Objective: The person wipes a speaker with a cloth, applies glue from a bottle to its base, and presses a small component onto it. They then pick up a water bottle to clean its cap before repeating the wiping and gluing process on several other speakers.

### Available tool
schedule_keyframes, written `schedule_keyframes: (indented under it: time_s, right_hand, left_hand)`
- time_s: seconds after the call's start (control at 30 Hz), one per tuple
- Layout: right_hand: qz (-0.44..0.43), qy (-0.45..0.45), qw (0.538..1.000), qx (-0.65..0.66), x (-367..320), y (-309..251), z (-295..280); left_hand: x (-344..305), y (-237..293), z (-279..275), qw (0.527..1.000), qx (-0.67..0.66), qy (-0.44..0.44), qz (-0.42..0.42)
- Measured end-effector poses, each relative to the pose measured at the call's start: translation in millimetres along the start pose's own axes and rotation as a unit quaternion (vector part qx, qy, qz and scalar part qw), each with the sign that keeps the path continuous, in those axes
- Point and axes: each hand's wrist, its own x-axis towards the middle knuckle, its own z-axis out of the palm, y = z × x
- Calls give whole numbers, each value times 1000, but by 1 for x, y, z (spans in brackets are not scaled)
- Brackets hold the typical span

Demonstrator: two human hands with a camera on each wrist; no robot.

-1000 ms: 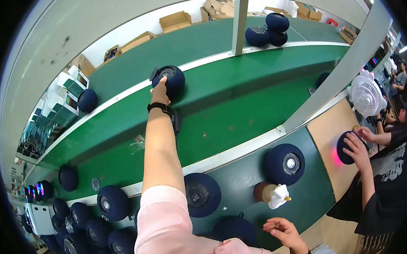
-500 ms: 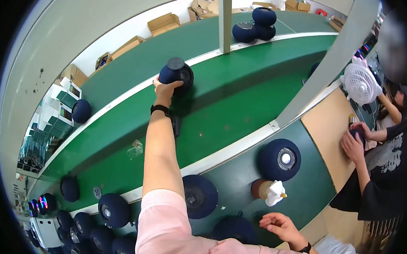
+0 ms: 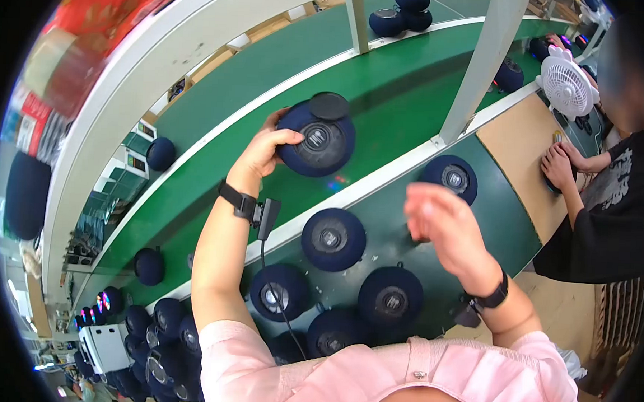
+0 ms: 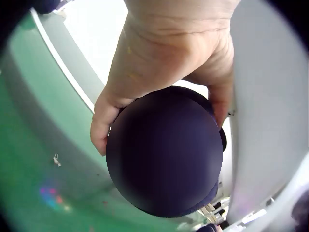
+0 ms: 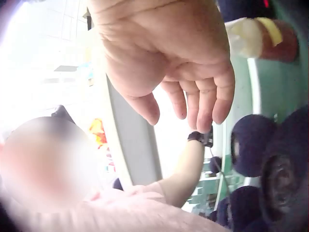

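Note:
A round navy fabric speaker [image 3: 317,154] is gripped at its left side by my left hand [image 3: 263,149], the thumb lying on its base. It is held up over the green belt, its black ringed base facing me. A black disc [image 3: 329,106] sticks out at the speaker's upper edge. In the left wrist view, thumb and fingers of the left hand [image 4: 169,53] spread round the speaker [image 4: 164,154]. My right hand [image 3: 446,231] hangs empty above the bench, fingers loosely bent. The right wrist view shows this hand [image 5: 169,53] with its palm bare.
Speakers stand on the near bench, among them one in the middle [image 3: 333,239] and one to the right [image 3: 449,179]. A metal post [image 3: 482,71] rises beside the belt [image 3: 405,111]. At right are a white fan [image 3: 568,81] and another person [image 3: 601,235] working at a tan board [image 3: 517,166].
My left hand has brought the speaker back from the belt's far side towards me. The right hand has risen from the bench's near edge and moved forward. The head view has shifted.

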Motion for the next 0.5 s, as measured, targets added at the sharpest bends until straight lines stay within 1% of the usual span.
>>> schedule_keyframes:
  time_s: [0.03,0.07,0.1,0.13,0.17,0.2,0.23,0.3,0.37,0.43,0.47,0.5]
  right_hand:
    - [-19,53,998,41,11,0,13]
    - [-7,82,995,65,21,0,26]
    - [1,111,990,87,31,-1,36]
    - [-3,109,990,88,43,2,39]
    - [33,101,989,103,54,10,40]
    - [71,95,986,117,61,17,42]
    - [70,94,986,116,64,20,46]
    - [68,64,994,63,67,23,57]
    - [65,68,995,34,68,26,67]
    - [51,38,998,-13,68,30,74]
    - [52,33,998,-16,68,32,79]
    - [-47,50,996,-49,67,35,87]
  left_hand:
    - [-17,4,7,999,6,-39,18]
    - [-32,2,9,1000,4,-13,10]
    - [-46,4,11,1000,6,-12,13]
    - [-59,7,15,999,23,-24,20]
    - [-72,9,18,998,39,-37,26]
    - [-84,11,21,999,33,-32,16]
    - [-94,11,21,999,34,-32,17]
    - [-113,9,19,998,50,-29,12]
    - [-129,8,17,998,61,-22,15]
    - [-141,0,12,995,93,-17,26]
    - [-144,-3,10,996,89,-7,12]
    - [-148,-7,8,996,86,-3,13]
